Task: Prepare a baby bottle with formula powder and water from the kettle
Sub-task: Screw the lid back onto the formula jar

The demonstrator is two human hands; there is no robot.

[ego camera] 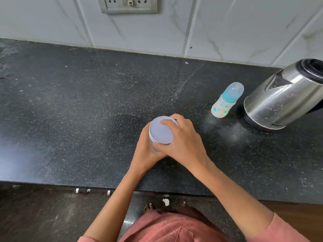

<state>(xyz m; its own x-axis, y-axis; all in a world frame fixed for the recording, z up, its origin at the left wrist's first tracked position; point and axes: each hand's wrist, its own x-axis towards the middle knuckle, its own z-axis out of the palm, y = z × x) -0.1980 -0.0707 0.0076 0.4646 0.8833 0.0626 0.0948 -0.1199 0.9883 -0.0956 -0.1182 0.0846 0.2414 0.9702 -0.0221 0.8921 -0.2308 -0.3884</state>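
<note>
A formula tin with a pale lilac lid (161,131) stands on the black countertop (87,110) near the front middle. My left hand (146,152) wraps around the tin's side from the left. My right hand (181,142) grips the lid from the right, fingers curled over its rim. A capped baby bottle (226,101) with a blue collar and clear cap stands to the right, apart from both hands. Beside it stands a steel kettle (283,98) with a black lid on its base.
A white tiled wall with a socket plate (128,5) runs behind the counter. The counter's front edge (104,186) lies close to my body. Open countertop stretches to the left of the tin.
</note>
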